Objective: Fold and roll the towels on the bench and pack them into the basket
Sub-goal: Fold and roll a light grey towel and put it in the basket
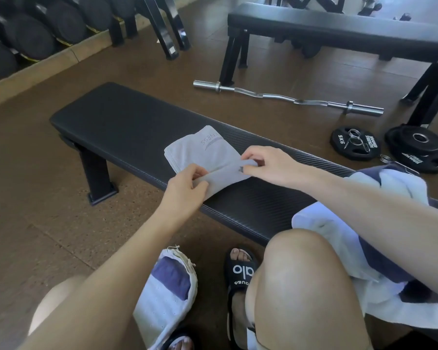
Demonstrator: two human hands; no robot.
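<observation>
1. On the black padded bench (127, 122), whose vinyl top shows a fine ribbed weave, lies a pale grey folded towel (205, 150), soft and flat, with grey lettering printed on its far end.
2. Its near end is turned over into a loose roll, lying across the bench's width.
3. Left hand (187, 183), at the bench's near edge, pinches one end of the roll between thumb and curled fingers.
4. Right hand (266, 162), palm down over the bench's middle, has its fingers bent and pinches the other end of the roll.
5. Further along the bench towards the person, a crumpled white and navy towel (379, 188) is heaped, spilling over the near edge beside a bare knee.
6. Below the bench's near edge, a white mesh basket (167, 294) with a frayed rim stands on the floor and holds a navy rolled towel (172, 276).
7. Beyond the bench, a chrome curl bar (288, 98) and black weight plates (415, 147) lie on the brown floor.
</observation>
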